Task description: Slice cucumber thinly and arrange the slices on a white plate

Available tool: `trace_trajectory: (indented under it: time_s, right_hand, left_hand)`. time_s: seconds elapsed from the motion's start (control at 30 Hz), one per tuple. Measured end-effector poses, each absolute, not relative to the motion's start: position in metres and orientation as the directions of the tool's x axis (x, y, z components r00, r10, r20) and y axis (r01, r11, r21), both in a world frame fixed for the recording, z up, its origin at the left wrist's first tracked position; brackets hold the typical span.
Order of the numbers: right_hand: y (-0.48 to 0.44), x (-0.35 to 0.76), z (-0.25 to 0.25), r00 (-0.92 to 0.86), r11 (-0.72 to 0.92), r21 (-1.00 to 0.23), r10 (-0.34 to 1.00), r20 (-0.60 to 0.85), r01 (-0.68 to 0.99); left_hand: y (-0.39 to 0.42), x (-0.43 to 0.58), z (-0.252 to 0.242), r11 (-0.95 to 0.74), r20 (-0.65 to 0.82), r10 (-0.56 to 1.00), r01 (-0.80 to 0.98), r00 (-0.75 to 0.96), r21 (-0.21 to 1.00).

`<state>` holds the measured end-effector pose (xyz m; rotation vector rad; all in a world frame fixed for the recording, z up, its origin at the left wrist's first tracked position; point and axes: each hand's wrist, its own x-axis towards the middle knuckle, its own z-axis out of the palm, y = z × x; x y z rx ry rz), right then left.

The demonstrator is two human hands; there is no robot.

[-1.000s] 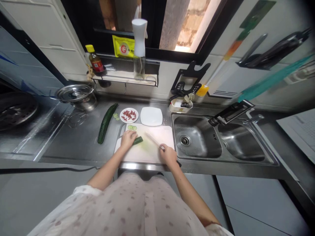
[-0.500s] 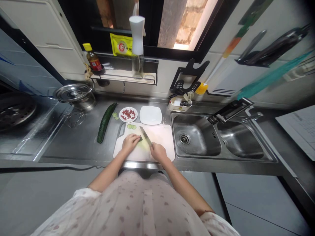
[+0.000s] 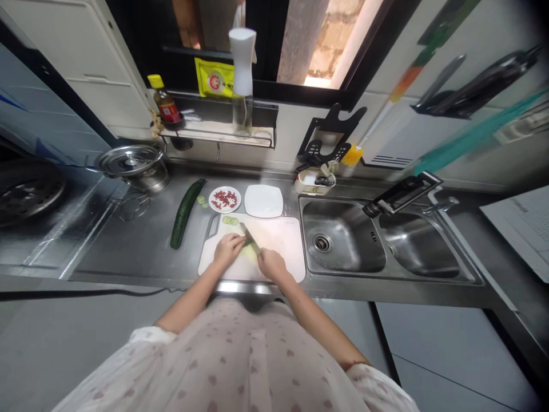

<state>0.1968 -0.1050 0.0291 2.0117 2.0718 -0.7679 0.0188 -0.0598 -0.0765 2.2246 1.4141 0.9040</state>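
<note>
On the white cutting board (image 3: 285, 240), my left hand (image 3: 229, 250) is closed, its fingertips pinching a small dark-green cucumber piece (image 3: 246, 242) that is mostly hidden. My right hand (image 3: 271, 264) grips a kitchen knife (image 3: 250, 237) by its handle, the blade pointing away and to the left. That blade lies against or right beside my left fingertips; I cannot tell whether it touches the piece. A few thin cucumber slices (image 3: 230, 220) lie at the board's upper left. Pale green shows on the board between my hands.
A whole cucumber (image 3: 187, 213) lies left of the board, with more slices (image 3: 202, 201) beside it. Behind stand a plate of chopped red bits (image 3: 212, 207) and a white square plate (image 3: 263, 200). A double sink (image 3: 343, 240) adjoins on the right; a lidded pot (image 3: 148, 171) stands left.
My right hand and the knife have shifted slightly left, bringing the blade up to my left fingertips. My left hand stays nearly in place.
</note>
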Motion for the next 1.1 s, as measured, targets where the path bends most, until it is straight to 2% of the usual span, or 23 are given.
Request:
trace_trajectory:
  time_s: [0.7, 1.1]
  right_hand:
    - [-0.1117, 0.1898, 0.026, -0.096, -0.006, -0.212, 0.879, -0.467, 0.977]
    - [-0.1105, 0.1906, 0.0233, -0.095, -0.015, -0.235, 0.887, -0.451, 0.972]
  left_hand:
    - [-0.06, 0.0187, -0.0789, -0.438, 0.312, 0.898, 0.687, 0.31, 0.579]
    - [-0.0629, 0.0201, -0.0722, -0.42, 0.296, 0.907, 0.699, 0.3, 0.578]
